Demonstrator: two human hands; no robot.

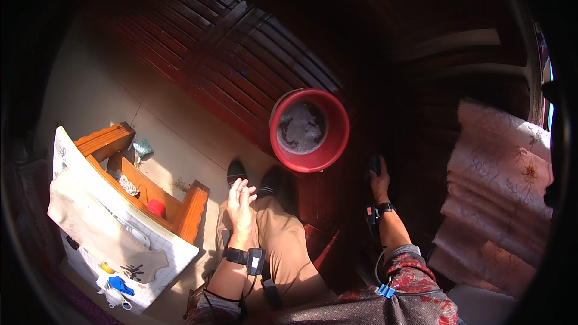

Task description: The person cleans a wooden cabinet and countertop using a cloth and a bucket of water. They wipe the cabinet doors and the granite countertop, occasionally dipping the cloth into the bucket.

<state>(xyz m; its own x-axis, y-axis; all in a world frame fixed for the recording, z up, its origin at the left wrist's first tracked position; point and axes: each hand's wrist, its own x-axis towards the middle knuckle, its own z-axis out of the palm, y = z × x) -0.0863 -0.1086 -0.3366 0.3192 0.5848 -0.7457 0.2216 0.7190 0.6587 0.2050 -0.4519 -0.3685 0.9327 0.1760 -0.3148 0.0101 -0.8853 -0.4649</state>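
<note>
My left hand (241,207) is held above my lap, empty, with its fingers extended. To the right, my right hand (381,183) grips a small dark object (375,162) over the shadowed dark wood; shadow hides what it is. Between and beyond my hands, a red plastic bucket (336,144) stands on a slatted dark-red wooden bench (244,70). Foamy greyish water (301,128) lies inside the bucket. Neither hand touches it. Each wrist wears a black strap with a small device and a cable.
At left stands a small wooden table (180,250) with a light patterned cover. A beige cloth (99,216) lies across it, and its lower shelf holds a red object (156,207). A pink embroidered cloth (492,189) drapes at right. My feet rest below the bench.
</note>
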